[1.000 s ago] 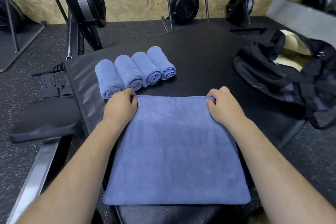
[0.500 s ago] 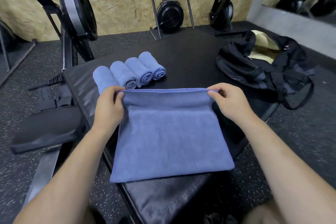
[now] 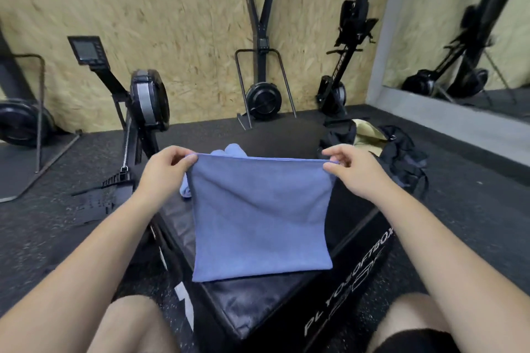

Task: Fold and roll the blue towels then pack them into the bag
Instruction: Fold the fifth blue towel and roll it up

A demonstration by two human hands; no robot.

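A: Pinching what with the left hand (image 3: 165, 169) and right hand (image 3: 352, 172)?
B: A top corner each of the blue towel (image 3: 258, 215), stretched between them, hanging over the black box (image 3: 258, 304).
A: Elsewhere?
B: Just beyond the left hand, rolled towels (image 3: 233, 150); beyond the right, the bag (image 3: 401, 152).

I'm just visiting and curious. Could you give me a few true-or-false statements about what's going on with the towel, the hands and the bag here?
1. The left hand and the right hand each pinch a top corner of the blue towel. True.
2. The blue towel lies flat on the black soft box. False: it is held up by its top edge and hangs down towards the box.
3. The black bag is zipped shut. False: it is open, and a pale lining shows inside.
4. The rolled towels sit behind the held towel, partly hidden. True.
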